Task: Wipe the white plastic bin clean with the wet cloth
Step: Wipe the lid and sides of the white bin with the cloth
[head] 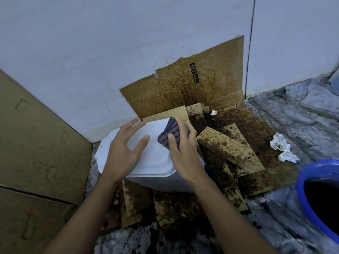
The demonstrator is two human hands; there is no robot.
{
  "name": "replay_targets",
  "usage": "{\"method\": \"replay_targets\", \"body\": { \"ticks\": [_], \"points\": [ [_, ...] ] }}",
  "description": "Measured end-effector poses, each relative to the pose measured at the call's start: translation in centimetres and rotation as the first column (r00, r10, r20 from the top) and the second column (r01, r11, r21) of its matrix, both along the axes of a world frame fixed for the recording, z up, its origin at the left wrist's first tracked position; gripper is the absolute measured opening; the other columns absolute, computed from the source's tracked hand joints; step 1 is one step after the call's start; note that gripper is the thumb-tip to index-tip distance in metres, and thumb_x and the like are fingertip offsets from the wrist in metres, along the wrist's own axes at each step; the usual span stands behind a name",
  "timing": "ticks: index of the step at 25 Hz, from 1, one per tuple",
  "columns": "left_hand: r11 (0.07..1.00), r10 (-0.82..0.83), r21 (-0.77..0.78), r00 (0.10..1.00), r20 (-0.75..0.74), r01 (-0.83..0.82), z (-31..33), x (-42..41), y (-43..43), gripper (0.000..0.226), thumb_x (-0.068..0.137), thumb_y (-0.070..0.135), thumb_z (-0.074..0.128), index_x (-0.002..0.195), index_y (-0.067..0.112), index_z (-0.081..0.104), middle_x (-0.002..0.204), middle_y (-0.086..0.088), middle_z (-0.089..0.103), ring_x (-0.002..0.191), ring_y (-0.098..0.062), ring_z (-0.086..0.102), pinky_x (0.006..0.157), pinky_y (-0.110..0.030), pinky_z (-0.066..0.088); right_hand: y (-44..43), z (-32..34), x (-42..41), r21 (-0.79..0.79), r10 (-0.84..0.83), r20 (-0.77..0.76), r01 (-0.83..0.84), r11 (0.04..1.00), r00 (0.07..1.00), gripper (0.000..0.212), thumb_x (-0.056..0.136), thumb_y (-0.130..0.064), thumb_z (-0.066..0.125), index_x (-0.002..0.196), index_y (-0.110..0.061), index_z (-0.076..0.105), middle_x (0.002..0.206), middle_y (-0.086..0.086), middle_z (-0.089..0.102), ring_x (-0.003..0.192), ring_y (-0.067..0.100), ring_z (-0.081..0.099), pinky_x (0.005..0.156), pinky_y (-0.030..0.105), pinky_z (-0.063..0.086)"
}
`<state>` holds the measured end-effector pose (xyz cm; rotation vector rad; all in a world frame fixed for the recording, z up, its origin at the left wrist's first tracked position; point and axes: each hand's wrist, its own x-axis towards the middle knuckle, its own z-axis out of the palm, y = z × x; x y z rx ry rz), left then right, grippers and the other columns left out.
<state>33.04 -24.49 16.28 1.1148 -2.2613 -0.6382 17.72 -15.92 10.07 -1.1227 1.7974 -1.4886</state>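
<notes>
We're down on the floor in a corner of what looks like a back room or storage area of some building, and a grimy one. Plain pale walls [91, 52] meet at the top of the frame, flattened cardboard [192, 88] soaked with dark stains covers the marbled stone floor [302, 116], crumpled tissues [279, 143] lie at right, and a blue basin [315, 198] of dark liquid sits lower right.

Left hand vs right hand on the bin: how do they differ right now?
The left hand lies open, fingers spread, bare on the white bin; the right hand grips a folded checked cloth pressed to it. Left sits toward the bin's left side, right at its right edge. Both touch the bin's upturned face.
</notes>
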Motion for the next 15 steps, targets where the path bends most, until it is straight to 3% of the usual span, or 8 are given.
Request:
{"method": "replay_targets", "body": {
  "ticks": [3, 7, 11, 15],
  "points": [
    [0.997, 0.078, -0.027, 0.994, 0.077, -0.077, 0.0, 2.7, -3.0, 0.044, 0.093, 0.049, 0.062, 0.136, 0.039, 0.060, 0.154, 0.016, 0.042, 0.141, -0.004, 0.036, 0.113, -0.031, 0.028, 0.8, -0.3, -1.1, 0.036, -0.023, -0.023, 0.024, 0.999, 0.999, 0.051, 0.106, -0.044, 0.033, 0.155, -0.042, 0.020, 0.160, -0.012, 0.005, 0.147, 0.012, 0.008, 0.111, 0.030, 0.020],
    [0.991, 0.100, 0.062, 0.963, 0.249, -0.118, -1.6, 5.6, -6.1, 0.057, 0.088, 0.065, 0.060, 0.142, 0.047, 0.051, 0.161, 0.009, 0.032, 0.148, -0.017, 0.029, 0.120, -0.049, 0.029, 1.7, -0.5, -2.0, 0.074, -0.062, -0.100, 0.069, 0.995, 0.993, 0.051, 0.106, -0.044, 0.033, 0.155, -0.045, 0.020, 0.159, -0.014, 0.010, 0.142, 0.012, 0.013, 0.115, 0.040, 0.022],
    [0.983, 0.039, 0.160, 0.958, 0.286, -0.088, -3.3, 6.6, -6.6, 0.061, 0.083, 0.075, 0.056, 0.140, 0.056, 0.045, 0.164, 0.005, 0.026, 0.149, -0.021, 0.025, 0.122, -0.047, 0.024, 2.5, -0.7, -2.7, 0.110, -0.093, -0.146, 0.110, 0.988, 0.985, 0.050, 0.106, -0.046, 0.033, 0.154, -0.048, 0.020, 0.156, -0.014, 0.011, 0.141, 0.018, 0.016, 0.116, 0.052, 0.027],
    [0.978, 0.032, 0.192, 0.965, 0.262, -0.085, -4.6, 6.6, -6.4, 0.081, 0.068, 0.092, 0.046, 0.141, 0.058, 0.043, 0.164, 0.006, 0.021, 0.151, -0.021, 0.020, 0.122, -0.047, 0.021, 3.1, -1.1, -2.9, 0.148, -0.112, -0.195, 0.143, 0.979, 0.974, 0.052, 0.105, -0.049, 0.031, 0.154, -0.046, 0.017, 0.155, -0.013, 0.012, 0.142, 0.024, 0.019, 0.113, 0.056, 0.030]
  ]
}}
